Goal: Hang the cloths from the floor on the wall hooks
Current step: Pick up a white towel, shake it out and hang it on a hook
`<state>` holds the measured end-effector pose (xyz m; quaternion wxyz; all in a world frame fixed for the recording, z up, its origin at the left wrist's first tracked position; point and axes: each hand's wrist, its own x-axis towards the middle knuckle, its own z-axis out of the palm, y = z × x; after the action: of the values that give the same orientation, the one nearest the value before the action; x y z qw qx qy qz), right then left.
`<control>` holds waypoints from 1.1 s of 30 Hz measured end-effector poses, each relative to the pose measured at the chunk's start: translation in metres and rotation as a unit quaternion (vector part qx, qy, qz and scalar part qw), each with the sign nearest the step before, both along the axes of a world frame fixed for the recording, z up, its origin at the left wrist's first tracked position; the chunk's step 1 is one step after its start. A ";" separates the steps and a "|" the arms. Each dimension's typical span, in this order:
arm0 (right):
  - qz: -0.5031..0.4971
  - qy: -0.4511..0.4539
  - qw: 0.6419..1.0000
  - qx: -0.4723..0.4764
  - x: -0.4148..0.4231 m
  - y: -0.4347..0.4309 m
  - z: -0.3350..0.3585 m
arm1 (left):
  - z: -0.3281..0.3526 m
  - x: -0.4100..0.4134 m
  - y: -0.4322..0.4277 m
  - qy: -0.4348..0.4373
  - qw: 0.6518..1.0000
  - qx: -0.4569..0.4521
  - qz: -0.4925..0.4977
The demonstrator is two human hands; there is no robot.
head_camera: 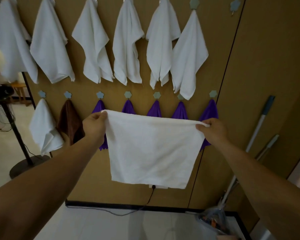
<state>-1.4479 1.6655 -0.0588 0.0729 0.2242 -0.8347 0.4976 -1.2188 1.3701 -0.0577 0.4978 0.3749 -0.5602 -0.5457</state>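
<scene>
I hold a white cloth (152, 149) spread flat in front of the brown wall. My left hand (93, 127) pinches its upper left corner and my right hand (213, 130) pinches its upper right corner. Several white cloths (126, 45) hang from the upper row of hooks. On the lower row hang a white cloth (43, 125), a brown cloth (69, 120) and several purple cloths (210, 110), partly hidden behind the held cloth. One flower-shaped hook (235, 4) at the upper right is bare.
A floor fan stand (19, 146) with a round base is at the left. Mop handles (260, 123) lean on the wall at the right. A dark cable (149, 198) runs from a wall socket down to the floor. A plastic bag (213, 220) lies at the bottom right.
</scene>
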 end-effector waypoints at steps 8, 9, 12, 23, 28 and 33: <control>-0.077 0.108 0.991 -0.015 -0.006 0.008 0.034 | 0.032 -0.036 0.022 0.008 0.990 -0.133 0.051; -0.072 0.092 0.992 -0.045 -0.007 0.009 0.039 | 0.037 -0.043 0.026 0.033 0.991 -0.119 0.051; -0.081 0.036 0.988 -0.123 -0.013 0.015 0.048 | 0.049 -0.063 0.037 0.028 0.993 -0.107 0.050; 0.128 0.002 0.991 -0.043 -0.091 0.071 0.099 | 0.111 -0.139 0.087 -0.154 0.897 -0.285 -0.301; 0.119 0.051 0.991 -0.012 -0.134 0.097 0.109 | 0.134 -0.178 0.112 -0.313 0.822 -0.324 -0.350; 0.075 0.143 0.985 -0.064 -0.176 0.093 0.130 | 0.147 -0.226 0.124 -0.100 0.897 -0.227 -0.367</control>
<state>-1.6236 1.7587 0.0707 0.1679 0.3501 -0.7630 0.5169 -1.4445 1.4938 0.0889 0.2754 0.0724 -0.8132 -0.5075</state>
